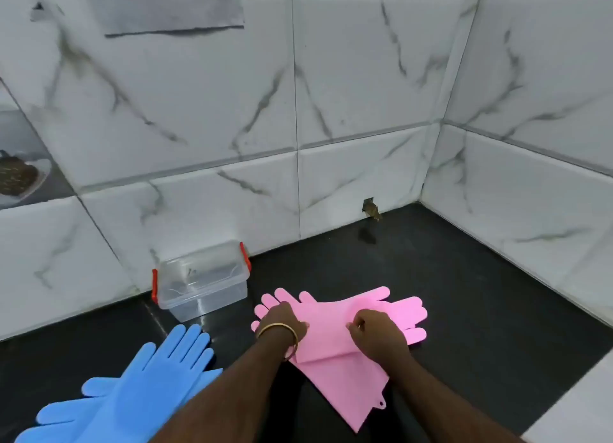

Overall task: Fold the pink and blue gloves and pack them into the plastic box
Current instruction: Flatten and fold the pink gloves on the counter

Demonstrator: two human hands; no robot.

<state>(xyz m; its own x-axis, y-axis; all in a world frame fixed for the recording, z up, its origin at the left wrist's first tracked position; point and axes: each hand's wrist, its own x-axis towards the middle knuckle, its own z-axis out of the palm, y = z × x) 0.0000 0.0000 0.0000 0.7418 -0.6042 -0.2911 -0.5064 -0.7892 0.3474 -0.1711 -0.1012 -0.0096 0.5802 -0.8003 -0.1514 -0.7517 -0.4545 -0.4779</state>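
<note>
Marble-tiled walls enclose a black tabletop, where pink gloves are pinched by both hands, left hand and right hand; blue gloves and a clear plastic box are set nearby.

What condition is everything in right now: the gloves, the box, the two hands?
Pink gloves: crossed over each other on the dark counter, one cuff partly folded over.
Blue gloves: lying flat, unfolded, untouched.
Plastic box: lid on, red clips at both ends, looks empty.
Left hand: pinching the pink fold.
Right hand: pinching the pink fold.
</note>
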